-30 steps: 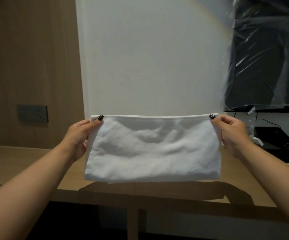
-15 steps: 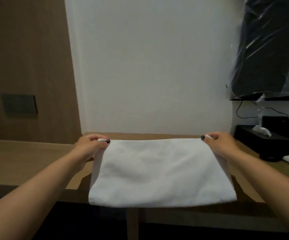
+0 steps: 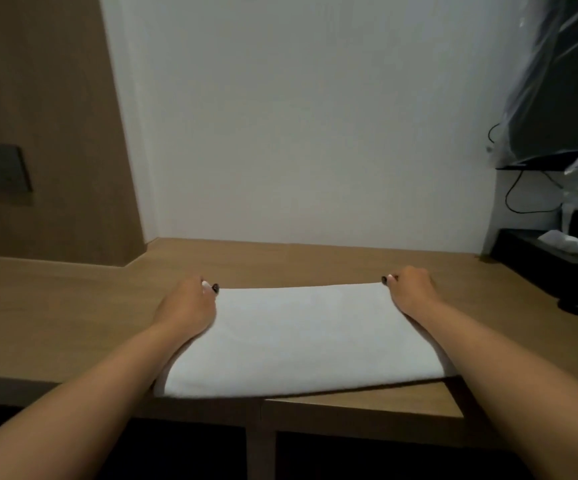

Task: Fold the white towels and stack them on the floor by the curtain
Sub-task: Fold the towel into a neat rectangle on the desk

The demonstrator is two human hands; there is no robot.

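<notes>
The white towel (image 3: pixel 301 337) lay spread on the wooden desk (image 3: pixel 73 306), already doubled into a wide rectangle, its near edge hanging a little past the desk's front lip. The left hand (image 3: pixel 187 306) pinched the far left corner, fingers curled around the layers, and the right hand (image 3: pixel 410 289) pinched the far right corner the same way. The two hands were held well apart, which I took as a way to pull the far edge taut and straight so the layers sat square before another fold. Both forearms rested along the towel's short sides, pinning them flat. The desk made sense as a work surface: firm, level and wide enough for the whole cloth. Off to the right stood a dark tissue box (image 3: pixel 550 258) with a sheet poking up, well apart from the towel, and above it something dark wrapped in plastic film (image 3: pixel 557 81). Neither the floor nor any curtain was in sight, so stacking looked to be some way off.
</notes>
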